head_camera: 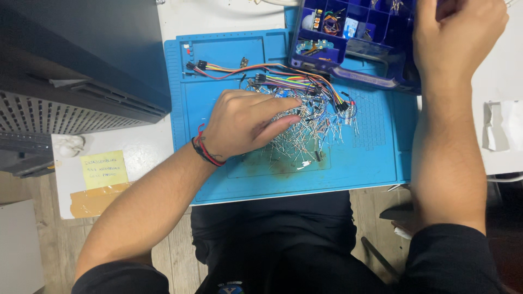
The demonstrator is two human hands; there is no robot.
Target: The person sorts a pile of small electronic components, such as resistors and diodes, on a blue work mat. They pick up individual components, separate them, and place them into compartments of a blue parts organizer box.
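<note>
My left hand (248, 122) lies palm down on a heap of small wire-legged electronic parts (316, 136) spread over a blue work mat (359, 163); its fingers are stretched and apart, touching the parts, nothing clearly gripped. A bundle of multicoloured jumper wires (283, 73) runs across the mat just beyond the fingers. My right hand (455, 35) reaches over the purple compartment box (348, 32) at the top right; its fingers are curled and partly out of view, so what they hold is hidden.
A dark grey machine casing (71, 71) fills the left side. A yellow sticky note (103, 170) and brown tape (98, 198) sit on the white table corner. Crumpled white paper (504, 122) lies at the right edge. My dark-clothed lap is below the mat.
</note>
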